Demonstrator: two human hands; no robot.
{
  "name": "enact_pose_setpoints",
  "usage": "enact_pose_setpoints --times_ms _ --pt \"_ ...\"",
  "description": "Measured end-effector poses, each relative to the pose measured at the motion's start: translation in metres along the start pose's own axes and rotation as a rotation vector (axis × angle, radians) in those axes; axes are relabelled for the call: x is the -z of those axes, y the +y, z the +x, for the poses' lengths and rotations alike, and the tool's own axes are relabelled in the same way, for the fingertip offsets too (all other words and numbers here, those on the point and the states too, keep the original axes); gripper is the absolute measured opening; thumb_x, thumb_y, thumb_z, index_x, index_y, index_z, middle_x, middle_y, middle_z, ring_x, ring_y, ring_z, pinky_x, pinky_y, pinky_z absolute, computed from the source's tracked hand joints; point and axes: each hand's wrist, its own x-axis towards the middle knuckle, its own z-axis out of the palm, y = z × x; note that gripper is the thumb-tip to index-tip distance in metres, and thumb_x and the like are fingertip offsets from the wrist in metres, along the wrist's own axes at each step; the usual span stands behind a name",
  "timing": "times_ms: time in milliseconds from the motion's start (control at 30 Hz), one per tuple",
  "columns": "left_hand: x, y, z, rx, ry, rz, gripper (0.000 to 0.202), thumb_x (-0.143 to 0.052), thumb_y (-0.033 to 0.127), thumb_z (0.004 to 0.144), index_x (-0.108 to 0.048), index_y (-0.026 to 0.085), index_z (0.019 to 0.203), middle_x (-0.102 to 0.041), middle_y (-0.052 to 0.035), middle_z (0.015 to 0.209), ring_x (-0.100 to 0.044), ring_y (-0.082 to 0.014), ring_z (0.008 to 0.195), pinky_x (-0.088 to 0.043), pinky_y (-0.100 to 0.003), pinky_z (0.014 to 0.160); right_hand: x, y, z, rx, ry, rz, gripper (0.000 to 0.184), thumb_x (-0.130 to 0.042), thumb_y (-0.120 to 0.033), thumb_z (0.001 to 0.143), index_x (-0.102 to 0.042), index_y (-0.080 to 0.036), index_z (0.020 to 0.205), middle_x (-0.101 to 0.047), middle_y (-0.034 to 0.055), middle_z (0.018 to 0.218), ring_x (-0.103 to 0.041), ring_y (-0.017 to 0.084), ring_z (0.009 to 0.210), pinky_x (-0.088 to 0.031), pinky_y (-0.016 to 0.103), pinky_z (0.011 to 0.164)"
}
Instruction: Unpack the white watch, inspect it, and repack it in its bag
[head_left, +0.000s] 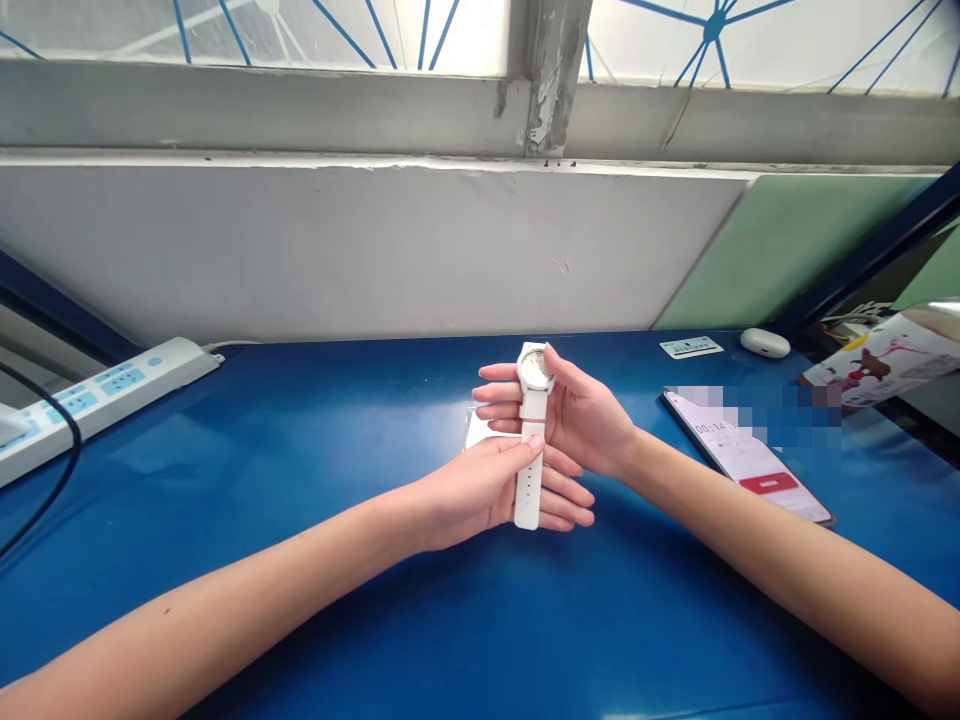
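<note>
Blue desk (300,620), white watch (533,408) held above it

A white power strip (161,362) lies on the left; the right hand (589,415) holds the watch's dial end; the left hand (487,485) grips the strap (528,500) between thumb and fingers; a phone (731,450) lies at right; beyond it sits a small white case (764,343).

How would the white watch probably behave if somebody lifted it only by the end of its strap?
The white watch would probably hang case-down, as its round case looks bulkier than the flat strap. The strap seems likely to bend, being thin, though it looks straight here.
</note>
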Motion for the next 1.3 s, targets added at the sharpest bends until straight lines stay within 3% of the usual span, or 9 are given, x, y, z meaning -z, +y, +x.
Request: enact_pose_setpoints --times_ms 167,400,633,733,833,933,1033,1167,1300 --pt "-0.003 0.000 0.000 -0.006 0.018 0.003 0.041 -0.052 0.047 0.099 -0.066 0.009 0.101 -0.074 -0.0184 0.096 -0.074 -0.0268 0.090 -0.053 -0.041 0.088 0.004 -0.004 0.001 0.044 0.007 0.029 0.044 -0.035 -0.044 0.102 -0.067 -0.018 0.117 -0.075 0.0070 0.107 -0.071 0.018 0.090 -0.054 0.034 0.088" --pt "-0.005 0.002 0.000 -0.002 0.020 -0.011 0.045 -0.053 0.052 0.097 -0.067 0.009 0.100 -0.074 -0.0172 0.095 -0.074 -0.0260 0.090 -0.053 -0.039 0.088 0.002 -0.006 0.001 0.053 0.014 0.020 0.047 -0.032 -0.048 0.102 -0.067 -0.020 0.116 -0.074 0.0060 0.104 -0.069 0.017 0.088 -0.054 0.033 0.088" --pt "-0.009 -0.009 -0.004 0.133 -0.118 -0.033 0.044 -0.053 0.050 0.096 -0.068 0.010 0.104 -0.074 -0.0183 0.099 -0.073 -0.0262 0.092 -0.052 -0.040 0.091 0.013 -0.027 0.001 0.360 0.272 -0.184 0.045 -0.026 -0.054 0.101 -0.065 -0.036 0.115 -0.070 -0.0025 0.120 -0.067 0.017 0.104 -0.055 0.037 0.087" --pt "-0.010 -0.006 -0.004 0.059 -0.059 -0.057 0.042 -0.055 0.048 0.095 -0.063 0.010 0.112 -0.073 -0.0181 0.100 -0.074 -0.0258 0.089 -0.053 -0.040 0.088 0.012 -0.026 0.001 0.386 0.220 -0.124 0.043 -0.029 -0.055 0.100 -0.065 -0.037 0.115 -0.074 -0.0033 0.108 -0.069 0.016 0.099 -0.055 0.036 0.086" --pt "-0.009 0.001 -0.002 -0.098 0.078 -0.066 0.042 -0.062 0.043 0.093 -0.056 0.014 0.123 -0.066 -0.0181 0.119 -0.073 -0.0264 0.091 -0.053 -0.041 0.087 0.005 -0.017 -0.001 0.346 0.113 -0.165 0.047 -0.034 -0.058 0.099 -0.070 -0.030 0.109 -0.075 0.0011 0.101 -0.068 0.020 0.106 -0.052 0.039 0.095" --pt "-0.009 0.006 -0.002 -0.195 0.121 -0.009 0.042 -0.068 0.035 0.091 -0.056 0.015 0.125 -0.059 -0.0177 0.128 -0.070 -0.0268 0.099 -0.052 -0.041 0.089 -0.001 -0.009 -0.004 0.342 0.051 -0.423 0.051 -0.035 -0.059 0.099 -0.074 -0.026 0.100 -0.073 0.0044 0.110 -0.058 0.023 0.123 -0.043 0.041 0.107" --pt "-0.010 0.009 -0.003 -0.243 0.126 0.051 0.035 -0.070 0.029 0.091 -0.060 0.015 0.121 -0.063 -0.0148 0.120 -0.069 -0.0252 0.101 -0.052 -0.040 0.090 -0.001 -0.007 -0.006 0.472 0.085 -0.764 0.044 -0.043 -0.054 0.099 -0.077 -0.026 0.096 -0.065 0.0044 0.130 -0.045 0.025 0.137 -0.036 0.041 0.112" --pt "-0.011 0.009 -0.003 -0.287 0.199 0.095 0.031 -0.073 0.031 0.088 -0.061 0.014 0.110 -0.064 -0.0091 0.105 -0.068 -0.0203 0.090 -0.052 -0.038 0.086 0.002 -0.003 -0.007 0.466 0.095 -0.835 0.040 -0.043 -0.051 0.100 -0.075 -0.026 0.104 -0.059 0.0044 0.138 -0.061 0.024 0.116 -0.053 0.038 0.091" --pt "-0.009 0.007 -0.003 -0.288 0.233 0.175 0.030 -0.073 0.039 0.086 -0.062 0.014 0.096 -0.062 -0.0042 0.091 -0.061 -0.0130 0.074 -0.052 -0.034 0.078 0.000 0.001 -0.006 0.410 0.086 -0.725 0.034 -0.052 -0.048 0.097 -0.073 -0.024 0.108 -0.073 0.0060 0.113 -0.070 0.022 0.099 -0.057 0.035 0.082"
